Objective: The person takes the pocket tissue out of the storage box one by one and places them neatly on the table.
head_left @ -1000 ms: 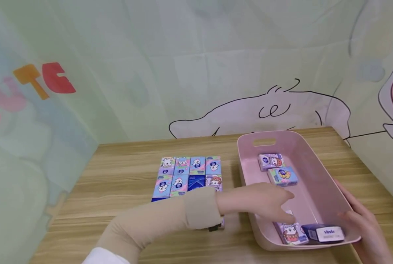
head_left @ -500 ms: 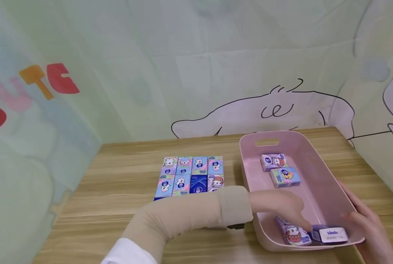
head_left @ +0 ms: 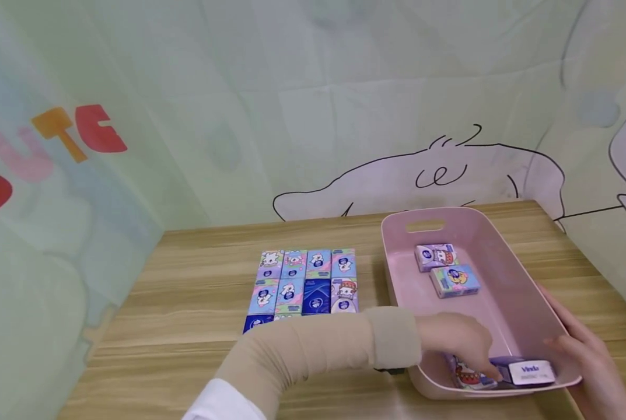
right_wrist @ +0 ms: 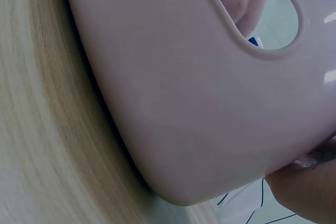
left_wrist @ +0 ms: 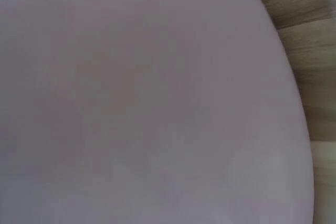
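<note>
My left hand [head_left: 462,341] reaches down into the pink plastic basket [head_left: 507,262] at its near end. Its fingers curl over a purple tissue pack [head_left: 467,378] with a cartoon print and pinch it; the thumb is hidden. Right beside that pack lies a dark blue tissue pack [head_left: 530,373], its white end facing me. My right hand [head_left: 588,356] grips the basket's right wall near the front corner, thumb over the rim and fingers outside. Basket wall [left_wrist: 157,103] fills most of the left wrist view. In the right wrist view, the basket's handle cutout [right_wrist: 262,19] shows part of a hand.
Two more tissue packs, one purple [head_left: 434,256] and one blue [head_left: 454,281], lie toward the basket's far end. Left of it, several packs [head_left: 291,291] stand in tight rows on the wooden table [head_left: 186,280], partly behind my left forearm. A printed cloth [head_left: 239,116] hangs behind.
My left hand has moved right and down, from hovering over the basket to curling over the purple pack. The right hand keeps its grip on the rim.
</note>
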